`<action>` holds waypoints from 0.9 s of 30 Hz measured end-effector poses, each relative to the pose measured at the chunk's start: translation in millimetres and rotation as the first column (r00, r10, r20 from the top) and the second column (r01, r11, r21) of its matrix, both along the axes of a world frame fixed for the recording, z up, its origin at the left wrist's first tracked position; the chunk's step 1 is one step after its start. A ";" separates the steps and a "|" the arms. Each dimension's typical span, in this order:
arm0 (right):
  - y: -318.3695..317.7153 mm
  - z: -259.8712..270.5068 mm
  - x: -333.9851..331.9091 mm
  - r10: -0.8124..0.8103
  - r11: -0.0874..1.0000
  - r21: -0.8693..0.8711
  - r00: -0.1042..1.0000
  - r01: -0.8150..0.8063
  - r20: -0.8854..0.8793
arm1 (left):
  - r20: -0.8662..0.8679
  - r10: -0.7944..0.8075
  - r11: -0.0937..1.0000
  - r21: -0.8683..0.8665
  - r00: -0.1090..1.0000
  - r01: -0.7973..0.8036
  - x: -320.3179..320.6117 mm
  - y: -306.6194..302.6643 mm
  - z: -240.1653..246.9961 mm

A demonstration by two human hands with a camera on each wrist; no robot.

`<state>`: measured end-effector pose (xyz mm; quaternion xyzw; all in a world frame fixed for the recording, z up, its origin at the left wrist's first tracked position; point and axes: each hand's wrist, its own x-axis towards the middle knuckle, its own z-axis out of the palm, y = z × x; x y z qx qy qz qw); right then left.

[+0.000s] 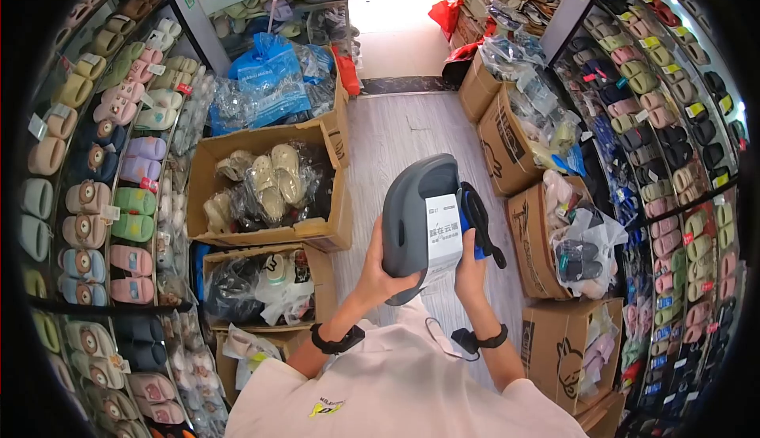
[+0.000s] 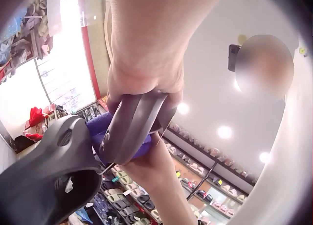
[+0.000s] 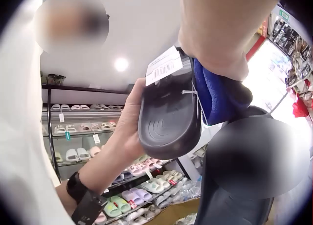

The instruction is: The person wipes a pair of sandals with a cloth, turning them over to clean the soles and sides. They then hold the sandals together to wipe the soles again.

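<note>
In the head view my left hand (image 1: pixel 388 278) grips a dark grey slipper (image 1: pixel 409 236) by its side, raised in front of the chest. A white printed tag (image 1: pixel 443 236) hangs over it. My right hand (image 1: pixel 470 270) is just right of the tag, holding a bunched blue cloth (image 3: pixel 211 95) against the slipper's side. The right wrist view shows the slipper's footbed (image 3: pixel 168 110) with the tag string. A second dark slipper (image 2: pixel 39 159) with holes in its upper shows beyond the hands in the left wrist view. Part of it is blurred in the right wrist view.
Open cardboard boxes (image 1: pixel 273 238) of bagged slippers line the left of the aisle, with more boxes (image 1: pixel 534 240) on the right. Slipper racks (image 1: pixel 142 192) rise on both sides. Wooden-look floor (image 1: pixel 404 125) runs between the boxes to a bright doorway (image 1: pixel 400 26).
</note>
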<state>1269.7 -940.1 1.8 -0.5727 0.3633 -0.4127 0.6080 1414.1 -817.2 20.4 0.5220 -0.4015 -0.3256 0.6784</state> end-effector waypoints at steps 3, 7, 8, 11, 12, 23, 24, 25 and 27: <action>-43.3 -11.7 11.8 0.013 0.986 0.165 0.996 -0.026 0.083 | 0.092 0.002 0.999 0.038 0.996 -0.005 13.5 -42.6 7.1; -117.4 13.7 31.2 -0.016 0.975 0.224 0.990 -0.016 0.140 | 0.136 -0.038 0.997 0.072 0.990 0.028 27.3 -99.6 13.8; -139.3 16.1 35.7 -0.036 0.980 0.197 0.990 0.008 0.135 | 0.156 -0.055 0.996 0.078 0.986 0.043 29.4 -110.6 13.9; -191.8 38.6 47.4 -0.035 0.999 0.014 0.997 0.034 0.062 | 0.234 -0.062 0.990 0.136 0.970 0.031 33.9 -140.7 19.4; -205.4 51.6 50.8 -0.006 0.996 -0.087 0.998 0.011 0.057 | 0.254 -0.061 0.987 0.159 0.965 0.021 35.3 -151.7 22.5; -265.7 117.2 81.0 0.050 0.141 -0.866 0.877 -0.480 -0.478 | 0.317 -0.010 0.954 0.288 0.948 -0.086 64.7 -238.3 28.6; -264.0 113.7 83.7 0.076 0.086 -0.845 0.849 -0.529 -0.523 | 0.306 -0.043 0.948 0.312 0.951 -0.058 69.9 -244.5 28.0; -264.1 110.9 86.7 0.089 -0.002 -0.826 0.822 -0.564 -0.562 | 0.295 -0.075 0.941 0.336 0.952 -0.030 75.2 -250.7 27.4; -262.2 101.1 94.7 0.139 -0.093 -0.794 0.781 -0.601 -0.608 | 0.192 -0.024 0.999 0.036 0.981 0.017 84.7 -273.6 16.3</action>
